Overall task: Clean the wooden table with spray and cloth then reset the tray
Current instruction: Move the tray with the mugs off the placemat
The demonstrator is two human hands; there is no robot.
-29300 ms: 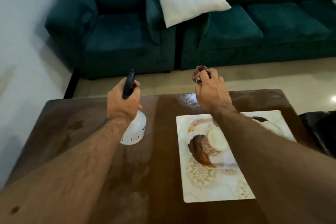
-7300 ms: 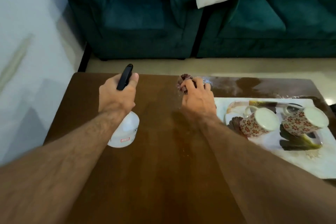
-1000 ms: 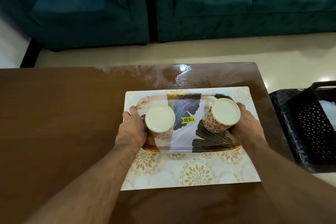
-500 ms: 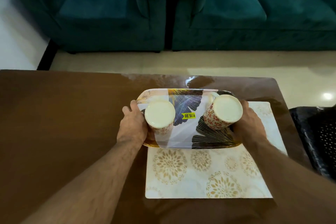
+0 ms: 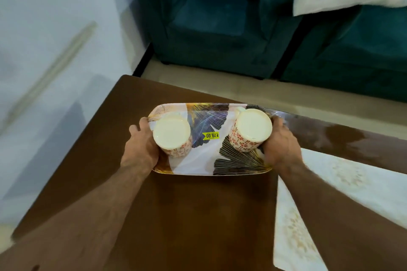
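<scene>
Worktop (image 5: pixel 198 215) looks wiped, damp at 2 o'clock; placemat (image 5: pixel 330 193) lies at 4 o'clock. Tray (image 5: pixel 209 156), centre, is gripped at both ends by left hand (image 5: pixel 141 145) and right hand (image 5: pixel 280 143), two mugs (image 5: pixel 171 133) upside down. Only setting down remains, I think.

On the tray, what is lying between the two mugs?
In the head view, only a yellow price sticker on the tray lies between the left mug and right mug.

Both forearms extended forward; left hand (image 5: pixel 141 145) and right hand (image 5: pixel 280 145) grip tray (image 5: pixel 204 156) ends, fingers apparently curled underneath.
</scene>
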